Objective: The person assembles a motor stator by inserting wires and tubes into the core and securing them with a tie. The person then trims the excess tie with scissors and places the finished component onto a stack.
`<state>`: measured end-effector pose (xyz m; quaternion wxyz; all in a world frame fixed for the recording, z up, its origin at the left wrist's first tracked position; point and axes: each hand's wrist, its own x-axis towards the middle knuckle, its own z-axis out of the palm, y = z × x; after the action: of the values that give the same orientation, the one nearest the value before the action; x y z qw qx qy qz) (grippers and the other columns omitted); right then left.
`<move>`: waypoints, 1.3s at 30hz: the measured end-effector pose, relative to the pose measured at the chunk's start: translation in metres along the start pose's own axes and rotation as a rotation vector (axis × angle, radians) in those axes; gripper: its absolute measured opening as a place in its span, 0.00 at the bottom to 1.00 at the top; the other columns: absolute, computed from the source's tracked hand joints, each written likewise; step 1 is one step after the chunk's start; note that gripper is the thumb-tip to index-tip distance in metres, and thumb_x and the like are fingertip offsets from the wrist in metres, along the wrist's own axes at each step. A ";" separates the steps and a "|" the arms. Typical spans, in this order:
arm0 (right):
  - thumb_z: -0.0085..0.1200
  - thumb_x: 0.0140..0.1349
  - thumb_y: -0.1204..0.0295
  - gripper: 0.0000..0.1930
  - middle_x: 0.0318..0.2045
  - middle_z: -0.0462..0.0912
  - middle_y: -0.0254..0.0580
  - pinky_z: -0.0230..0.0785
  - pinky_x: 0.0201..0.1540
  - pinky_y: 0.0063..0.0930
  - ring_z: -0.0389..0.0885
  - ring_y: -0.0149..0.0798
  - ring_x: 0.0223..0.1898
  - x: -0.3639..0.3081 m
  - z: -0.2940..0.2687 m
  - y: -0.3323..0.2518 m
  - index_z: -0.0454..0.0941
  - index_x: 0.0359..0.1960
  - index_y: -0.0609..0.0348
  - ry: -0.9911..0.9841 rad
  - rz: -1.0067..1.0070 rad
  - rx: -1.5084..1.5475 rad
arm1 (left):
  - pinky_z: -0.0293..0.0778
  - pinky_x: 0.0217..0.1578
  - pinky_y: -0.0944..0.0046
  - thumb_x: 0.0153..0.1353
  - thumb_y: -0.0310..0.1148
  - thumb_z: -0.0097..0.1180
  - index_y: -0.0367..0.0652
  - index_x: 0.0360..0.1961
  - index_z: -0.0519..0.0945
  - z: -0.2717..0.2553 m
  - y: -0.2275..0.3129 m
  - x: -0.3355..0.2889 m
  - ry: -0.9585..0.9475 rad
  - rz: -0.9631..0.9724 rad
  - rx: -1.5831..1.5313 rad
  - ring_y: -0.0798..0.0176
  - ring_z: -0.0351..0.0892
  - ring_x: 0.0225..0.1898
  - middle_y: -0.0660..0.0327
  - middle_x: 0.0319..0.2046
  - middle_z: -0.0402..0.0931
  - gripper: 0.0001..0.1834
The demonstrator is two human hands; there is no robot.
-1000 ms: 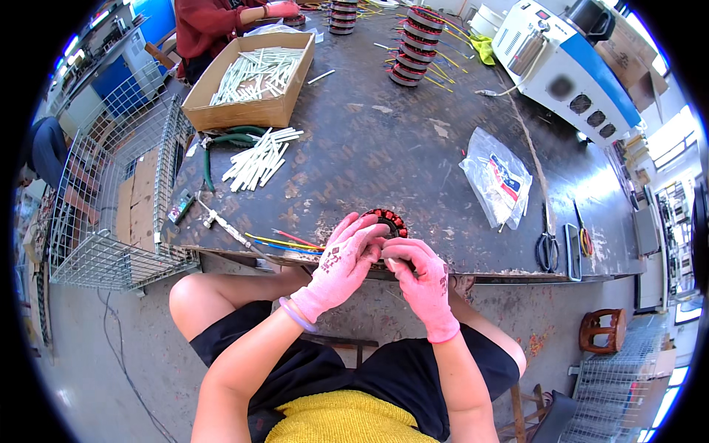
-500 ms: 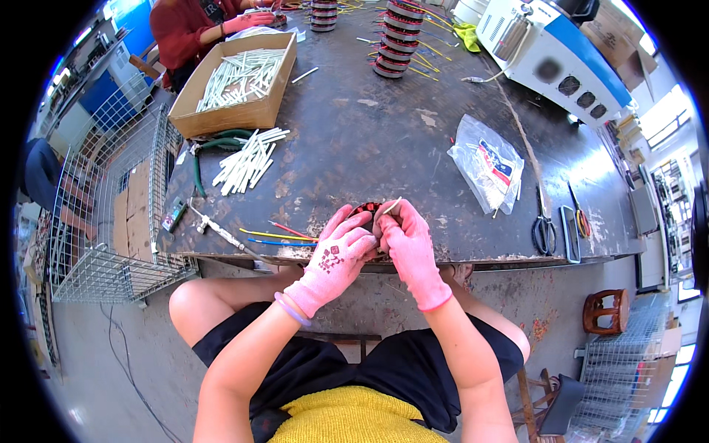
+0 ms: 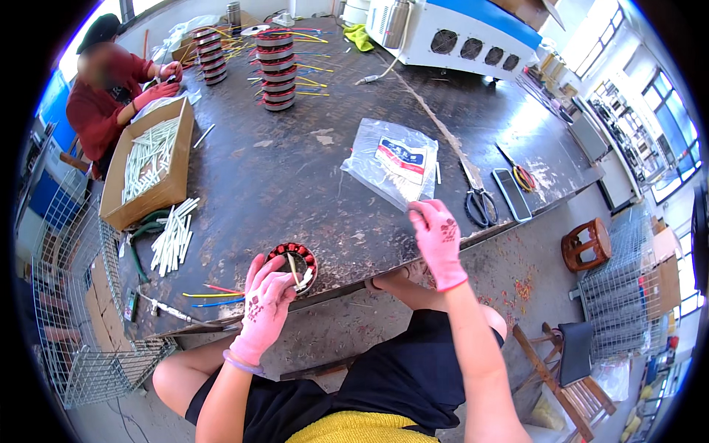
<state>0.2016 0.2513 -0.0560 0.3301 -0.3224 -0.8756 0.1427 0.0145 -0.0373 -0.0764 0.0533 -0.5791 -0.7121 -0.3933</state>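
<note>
**Pink gloves split between the wound ring and the plastic bag**

Pink knit gloves cover both hands as I watch from the head camera. My left hand [image 3: 267, 299] curls over the near side of a small round stator [image 3: 293, 266], a dark ring with red windings that sits at the table's front edge. Its fingers are bent and closed against the ring's rim, gripping it, and pale lead ends poke up just beside the fingertips.

My right hand [image 3: 437, 240] is well apart from the left, up and to the right. Thumb and forefinger are pinched together at the lower edge of a clear plastic bag [image 3: 391, 162] with a printed label; I cannot tell whether they have hold of the bag itself or of something thin coming out of it. The remaining fingers are loosely folded.

Just right of that hand lie black-handled scissors [image 3: 478, 203], and beyond them a dark phone [image 3: 511, 194]. Left of the left hand, a yellow, a red and a blue wire [image 3: 210, 295] lie on the dark table [image 3: 295, 170], with a loose bundle of white sleeves [image 3: 173, 236] further out. Past those sits a cardboard box [image 3: 148, 166] filled with more white sleeves, and another person in a red top [image 3: 100, 96] works beside it. Stacks of wound stators [image 3: 275, 70] stand on the far side.
</note>
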 end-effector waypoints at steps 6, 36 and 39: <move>0.59 0.60 0.69 0.08 0.42 0.81 0.30 0.73 0.48 0.36 0.80 0.38 0.45 0.023 -0.001 0.056 0.84 0.41 0.43 -0.199 -0.335 -0.443 | 0.55 0.70 0.37 0.52 0.19 0.55 0.44 0.46 0.81 -0.001 -0.002 -0.001 -0.055 -0.010 -0.015 0.47 0.74 0.62 0.59 0.39 0.80 0.18; 0.58 0.65 0.80 0.08 0.33 0.81 0.30 0.68 0.35 0.16 0.75 0.20 0.33 -0.056 -0.098 -0.075 0.79 0.45 0.60 -0.517 0.343 1.152 | 0.58 0.69 0.37 0.51 0.17 0.57 0.44 0.44 0.81 0.003 0.005 -0.002 0.040 -0.012 0.070 0.48 0.75 0.60 0.57 0.42 0.82 0.18; 0.57 0.66 0.81 0.06 0.40 0.82 0.37 0.75 0.42 0.22 0.80 0.26 0.39 -0.077 -0.086 -0.098 0.78 0.43 0.62 -0.560 0.349 1.270 | 0.61 0.68 0.41 0.54 0.21 0.60 0.45 0.47 0.81 0.010 0.012 0.002 0.054 -0.036 0.075 0.48 0.75 0.60 0.59 0.46 0.82 0.17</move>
<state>0.2571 0.1297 0.0155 0.1891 -0.1543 -0.6110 0.7531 0.0282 -0.0298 -0.0760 0.0871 -0.5531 -0.7350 -0.3825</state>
